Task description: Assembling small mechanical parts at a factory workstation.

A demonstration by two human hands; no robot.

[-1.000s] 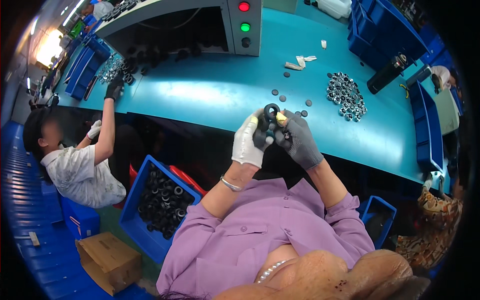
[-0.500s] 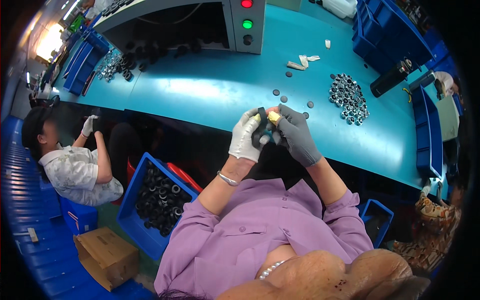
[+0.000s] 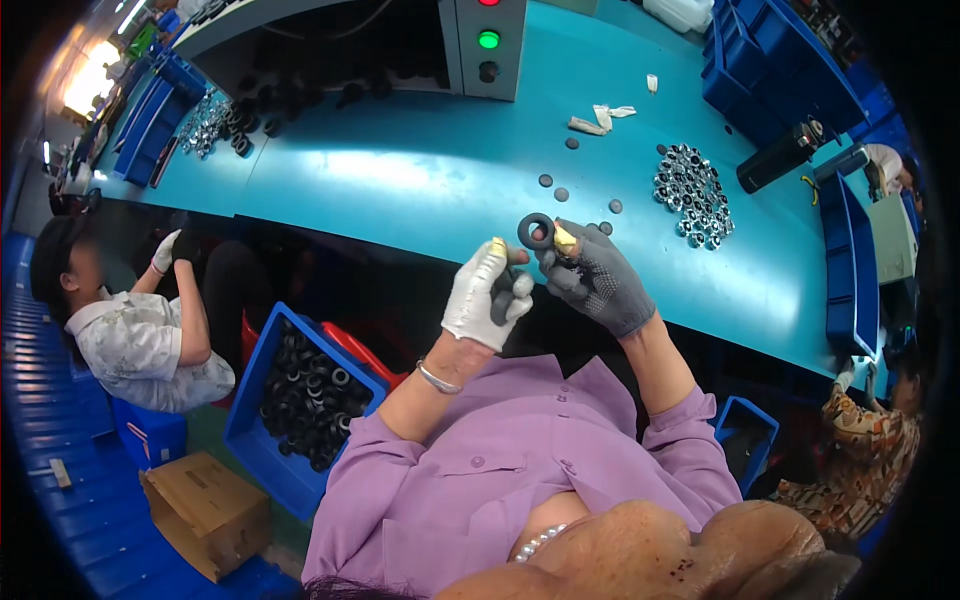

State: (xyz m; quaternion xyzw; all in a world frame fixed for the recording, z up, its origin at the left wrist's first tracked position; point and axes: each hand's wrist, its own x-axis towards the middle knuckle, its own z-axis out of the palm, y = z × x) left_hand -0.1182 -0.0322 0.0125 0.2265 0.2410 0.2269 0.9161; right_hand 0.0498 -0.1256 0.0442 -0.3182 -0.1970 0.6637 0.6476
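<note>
Black ring point(image 3: 536, 231) pinched betw. our right hand point(image 3: 592, 284) & left hand point(image 3: 487, 296), both gloved, fingers closed on it. Brown cardboard box point(image 3: 205, 511) sits on floor at lower left, nr blue bin point(image 3: 262, 462) of rings.

Since the earlier views the black ring point(image 3: 536, 230) has come up clear above both hands, pinched at the fingertips of the right hand point(image 3: 596, 281). The left hand point(image 3: 487, 296) has slipped lower, now gripping a dark part beneath the ring.

The white-gloved left hand point(image 3: 487, 297) hid most of a dark part in its grip; the far-right blue plastic bins point(image 3: 775, 60) were cut off.
</note>
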